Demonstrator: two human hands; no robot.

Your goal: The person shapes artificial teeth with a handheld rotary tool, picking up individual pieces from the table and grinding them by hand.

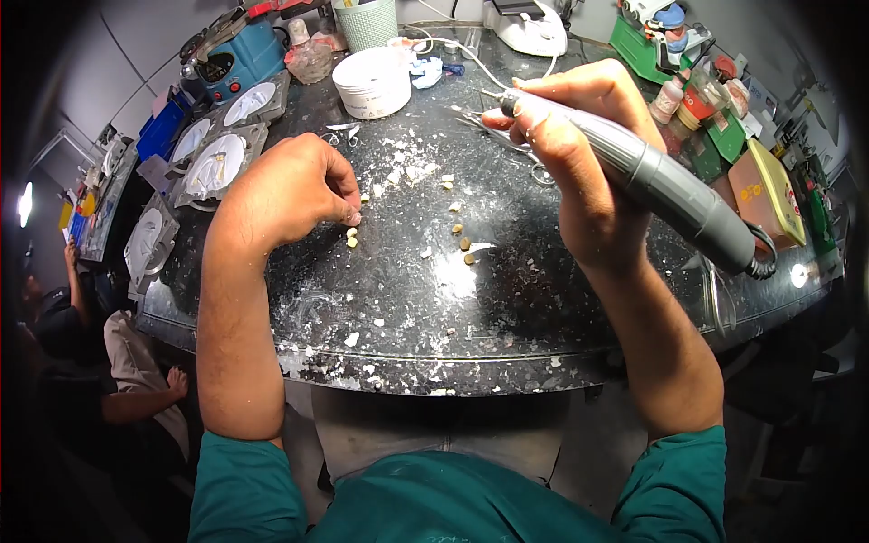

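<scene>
My right hand (pixel 584 145) is wrapped round a grey rotary handpiece (pixel 652 176), its thin bur pointing left over the bench and its cord leaving the rear end. On the left, my left hand (pixel 303 185) reaches down to the bench with thumb and fingers pinched together. Whatever lies between those fingertips, if anything, is hidden. Just below them sit small yellowish tooth-like pieces (pixel 352 242). Further right, several small brownish-gold pieces (pixel 465 244) lie in a short row, with paler bits above them.
White chips and dust litter the black bench (pixel 380 290). Behind stand a white tub (pixel 372 86), a green woven basket (pixel 369 25) and a blue machine (pixel 240 68). Metal holders with white casts (pixel 217 167) line the left. A yellow-lidded box (pixel 769 195) is at right; another person (pixel 136 403) sits at left.
</scene>
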